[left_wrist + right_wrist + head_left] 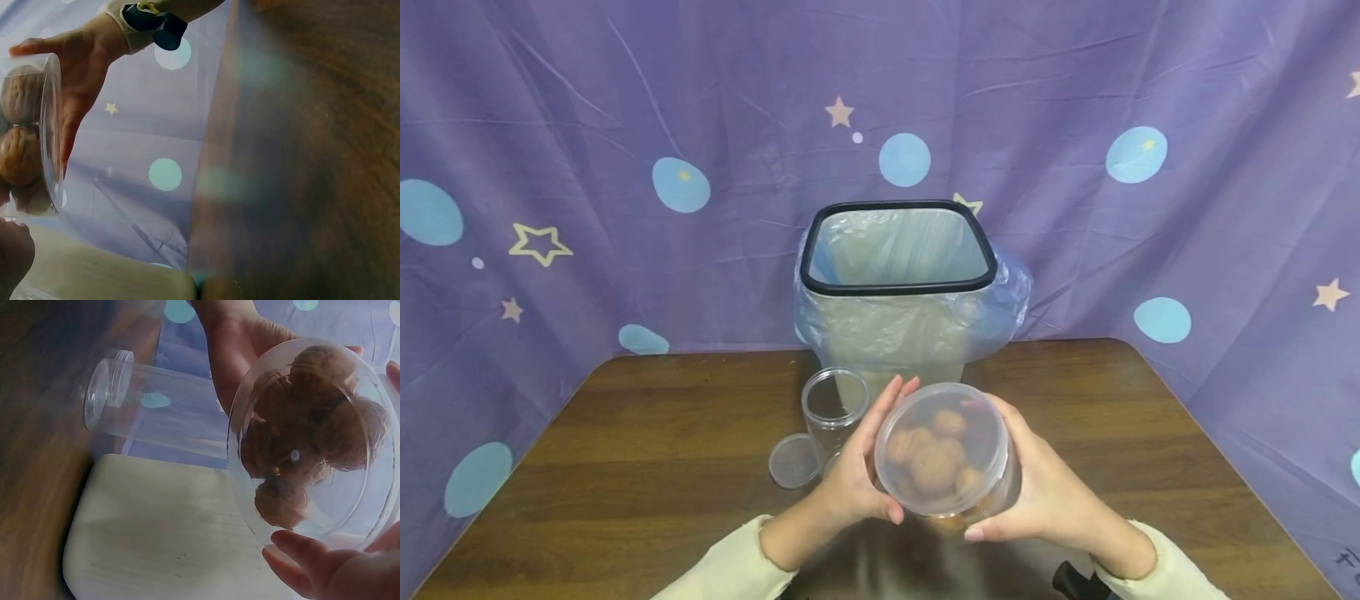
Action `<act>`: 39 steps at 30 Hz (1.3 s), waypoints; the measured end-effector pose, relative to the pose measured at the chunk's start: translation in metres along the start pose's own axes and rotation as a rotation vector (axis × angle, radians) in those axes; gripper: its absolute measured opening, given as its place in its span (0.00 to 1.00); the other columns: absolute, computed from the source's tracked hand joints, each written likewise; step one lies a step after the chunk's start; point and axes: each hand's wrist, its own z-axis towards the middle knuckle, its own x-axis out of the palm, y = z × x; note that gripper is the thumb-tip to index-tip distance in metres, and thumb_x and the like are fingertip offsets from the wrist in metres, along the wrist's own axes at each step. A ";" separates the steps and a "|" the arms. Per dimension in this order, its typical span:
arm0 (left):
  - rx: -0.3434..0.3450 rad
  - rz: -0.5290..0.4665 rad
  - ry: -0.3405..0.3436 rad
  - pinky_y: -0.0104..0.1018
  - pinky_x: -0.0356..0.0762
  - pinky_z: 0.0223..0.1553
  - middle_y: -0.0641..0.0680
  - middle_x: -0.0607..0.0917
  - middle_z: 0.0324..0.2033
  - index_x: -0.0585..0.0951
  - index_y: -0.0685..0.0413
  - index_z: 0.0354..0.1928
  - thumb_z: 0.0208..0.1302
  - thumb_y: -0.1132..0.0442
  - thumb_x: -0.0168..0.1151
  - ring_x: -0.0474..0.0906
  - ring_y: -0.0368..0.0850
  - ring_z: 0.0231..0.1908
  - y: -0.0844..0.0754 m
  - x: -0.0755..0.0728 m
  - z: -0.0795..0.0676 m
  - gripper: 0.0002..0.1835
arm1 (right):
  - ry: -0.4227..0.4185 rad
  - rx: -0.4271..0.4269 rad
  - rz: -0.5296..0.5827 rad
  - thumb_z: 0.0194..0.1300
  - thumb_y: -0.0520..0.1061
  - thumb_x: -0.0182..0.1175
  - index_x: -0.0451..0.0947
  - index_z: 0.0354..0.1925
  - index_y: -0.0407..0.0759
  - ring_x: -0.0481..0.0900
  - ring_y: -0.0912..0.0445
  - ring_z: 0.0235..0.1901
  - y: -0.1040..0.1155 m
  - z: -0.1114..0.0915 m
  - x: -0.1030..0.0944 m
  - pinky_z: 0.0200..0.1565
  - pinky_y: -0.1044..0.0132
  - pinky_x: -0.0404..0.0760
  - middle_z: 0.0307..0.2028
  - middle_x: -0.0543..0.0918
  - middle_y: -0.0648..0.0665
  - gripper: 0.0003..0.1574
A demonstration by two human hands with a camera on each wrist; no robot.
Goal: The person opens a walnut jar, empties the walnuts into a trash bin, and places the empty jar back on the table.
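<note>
A clear plastic jar of walnuts [936,454] with a translucent lid is held up over the table's front, tilted so its top faces the head camera. My right hand [1048,487] grips its right side, thumb at the front and fingers behind. On the other side my left hand [853,479] holds it between thumb and long, fairly straight fingers. The right wrist view shows several walnuts [300,419] through the clear plastic. Past my left hand stands an uncovered clear jar [835,408], partly hidden by it. A loose translucent lid [793,461] lies left of that jar.
A pale bin [891,333] with a black rim [898,290] and a bluish plastic liner [1000,308] stands behind the jars. The brown wooden table [662,442] ends at a purple patterned curtain [760,150] at the back.
</note>
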 end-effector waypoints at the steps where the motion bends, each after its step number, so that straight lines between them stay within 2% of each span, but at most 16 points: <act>1: 0.005 -0.003 0.014 0.37 0.49 0.70 0.66 0.45 0.72 0.37 0.65 0.72 0.47 0.42 0.71 0.47 0.52 0.71 0.001 -0.001 0.000 0.65 | 0.007 -0.006 0.013 0.29 0.55 0.81 0.49 0.71 0.52 0.71 0.53 0.54 -0.001 0.000 0.000 0.52 0.60 0.74 0.62 0.67 0.47 0.75; 6: 0.020 0.008 0.069 0.39 0.49 0.70 0.71 0.45 0.70 0.34 0.64 0.72 0.46 0.42 0.71 0.49 0.53 0.71 0.003 -0.006 0.002 0.67 | 0.049 -0.017 0.052 0.30 0.54 0.81 0.47 0.71 0.51 0.70 0.52 0.56 -0.004 0.000 0.002 0.55 0.60 0.72 0.64 0.66 0.47 0.75; 11: 0.024 0.043 0.078 0.39 0.50 0.70 0.73 0.48 0.69 0.35 0.66 0.71 0.47 0.42 0.71 0.52 0.52 0.70 0.003 -0.007 0.002 0.67 | 0.066 -0.021 0.075 0.29 0.55 0.81 0.47 0.72 0.50 0.69 0.52 0.58 -0.005 0.001 0.003 0.58 0.61 0.69 0.65 0.65 0.47 0.77; 17: 0.023 0.035 0.081 0.39 0.50 0.70 0.73 0.47 0.69 0.35 0.67 0.71 0.48 0.44 0.72 0.52 0.52 0.70 0.001 -0.007 0.005 0.66 | 0.057 -0.069 0.138 0.30 0.68 0.76 0.43 0.73 0.46 0.66 0.51 0.61 -0.011 0.002 0.004 0.61 0.65 0.66 0.67 0.61 0.45 0.81; 21: 0.018 0.049 0.086 0.39 0.50 0.70 0.73 0.48 0.69 0.36 0.66 0.71 0.48 0.45 0.72 0.52 0.53 0.70 -0.002 -0.007 0.005 0.66 | 0.049 -0.064 0.163 0.31 0.72 0.72 0.35 0.74 0.47 0.65 0.52 0.62 -0.011 0.000 0.005 0.61 0.65 0.67 0.68 0.61 0.44 0.85; 25: 0.013 0.080 0.094 0.39 0.49 0.70 0.72 0.49 0.69 0.36 0.65 0.72 0.48 0.44 0.72 0.52 0.55 0.69 -0.004 -0.006 0.005 0.66 | 0.047 -0.044 0.159 0.30 0.68 0.77 0.32 0.74 0.49 0.64 0.52 0.63 -0.009 -0.001 0.005 0.61 0.66 0.66 0.68 0.60 0.44 0.87; 30: 0.009 0.099 0.098 0.38 0.48 0.70 0.72 0.50 0.69 0.36 0.65 0.72 0.47 0.45 0.73 0.53 0.55 0.69 -0.006 -0.005 0.006 0.66 | 0.027 -0.027 0.119 0.26 0.55 0.82 0.42 0.73 0.49 0.66 0.53 0.61 -0.005 -0.002 0.006 0.60 0.67 0.66 0.67 0.61 0.45 0.83; 33: 0.009 0.105 0.097 0.38 0.48 0.70 0.72 0.50 0.69 0.35 0.66 0.72 0.47 0.46 0.73 0.53 0.55 0.69 -0.008 -0.005 0.006 0.66 | 0.012 -0.031 0.124 0.25 0.51 0.83 0.47 0.72 0.48 0.68 0.53 0.59 -0.004 -0.002 0.008 0.60 0.66 0.67 0.65 0.64 0.44 0.80; 39: 0.008 0.096 0.083 0.39 0.49 0.70 0.71 0.51 0.69 0.36 0.66 0.72 0.41 0.61 0.77 0.53 0.57 0.69 -0.010 -0.004 0.007 0.67 | -0.011 -0.035 0.137 0.26 0.50 0.82 0.48 0.71 0.48 0.68 0.53 0.58 -0.004 -0.002 0.009 0.59 0.67 0.67 0.64 0.66 0.44 0.78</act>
